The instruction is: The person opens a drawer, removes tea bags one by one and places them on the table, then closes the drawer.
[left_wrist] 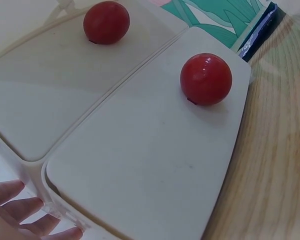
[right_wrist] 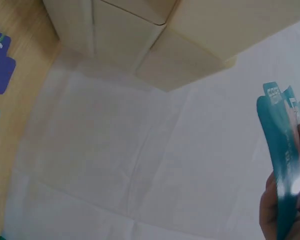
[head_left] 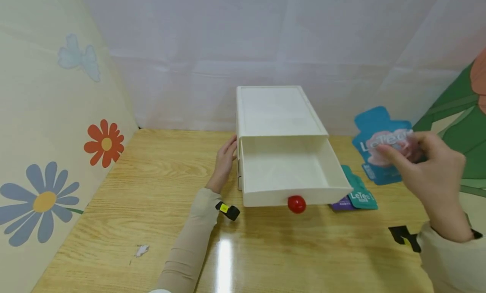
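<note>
A white drawer box [head_left: 277,109] stands on the table, its upper drawer [head_left: 284,164] pulled out and its inside bare. The drawer front bears a round red knob [head_left: 296,204]. A second, lower red knob [left_wrist: 206,79] shows in the left wrist view. My left hand [head_left: 223,162] touches the box's left side with its fingers extended. To the right of the box, raised above the table, my right hand [head_left: 436,170] pinches a flat blue pouch [head_left: 373,118] with "LeTee"-like lettering between thumb and fingers. The right wrist view shows the blue pouch [right_wrist: 280,145] almost edge-on.
A teal pouch [head_left: 362,195] and a purple pouch [head_left: 343,204] lie overlapping on the wooden table [head_left: 171,170], right of the drawer. A pale wall sheet [head_left: 182,65] hangs behind the box. A small whitish patch [head_left: 142,250] marks the table at the left front.
</note>
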A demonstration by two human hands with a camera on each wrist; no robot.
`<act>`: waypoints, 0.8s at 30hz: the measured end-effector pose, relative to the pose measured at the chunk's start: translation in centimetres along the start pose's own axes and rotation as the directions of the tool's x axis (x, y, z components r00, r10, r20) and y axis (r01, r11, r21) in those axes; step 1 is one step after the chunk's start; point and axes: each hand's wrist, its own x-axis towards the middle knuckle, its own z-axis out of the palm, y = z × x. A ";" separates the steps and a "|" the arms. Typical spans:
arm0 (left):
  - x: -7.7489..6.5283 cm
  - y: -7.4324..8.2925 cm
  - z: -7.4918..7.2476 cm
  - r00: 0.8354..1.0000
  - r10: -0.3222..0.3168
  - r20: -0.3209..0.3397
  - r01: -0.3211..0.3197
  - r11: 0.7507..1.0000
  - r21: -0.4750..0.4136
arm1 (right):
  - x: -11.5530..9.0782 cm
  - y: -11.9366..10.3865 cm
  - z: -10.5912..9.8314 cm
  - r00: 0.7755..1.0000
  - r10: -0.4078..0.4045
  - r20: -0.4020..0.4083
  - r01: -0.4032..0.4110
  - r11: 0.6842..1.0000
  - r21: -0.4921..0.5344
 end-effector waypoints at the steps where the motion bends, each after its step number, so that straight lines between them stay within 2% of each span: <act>1: 0.0 0.0 0.0 1.000 0.001 -0.002 -0.001 1.000 -0.001 | -0.2 0.3 0.1 0.999 0.033 0.014 -0.033 0.999 -0.012; 6: -0.1 0.1 -0.3 1.000 -0.003 -0.006 0.003 1.000 0.005 | -0.9 2.2 1.0 0.978 0.185 0.101 -0.177 0.981 -0.079; 9: -0.2 0.2 -0.4 1.000 -0.006 -0.009 0.006 1.000 0.002 | -1.2 3.5 1.3 0.949 0.262 0.173 -0.245 0.963 -0.117; 12: -0.2 0.3 -0.4 1.000 -0.005 -0.011 0.005 1.000 -0.006 | -1.5 4.7 1.6 0.906 0.337 0.257 -0.305 0.940 -0.155; 20: -0.1 0.3 -0.6 1.000 0.002 -0.011 -0.002 1.000 -0.004 | -2.9 8.4 2.9 0.795 0.435 0.423 -0.360 0.899 -0.249; 24: -0.2 0.2 -0.6 1.000 -0.005 -0.015 0.005 1.000 -0.011 | -3.5 10.2 3.1 0.768 0.419 0.484 -0.323 0.906 -0.273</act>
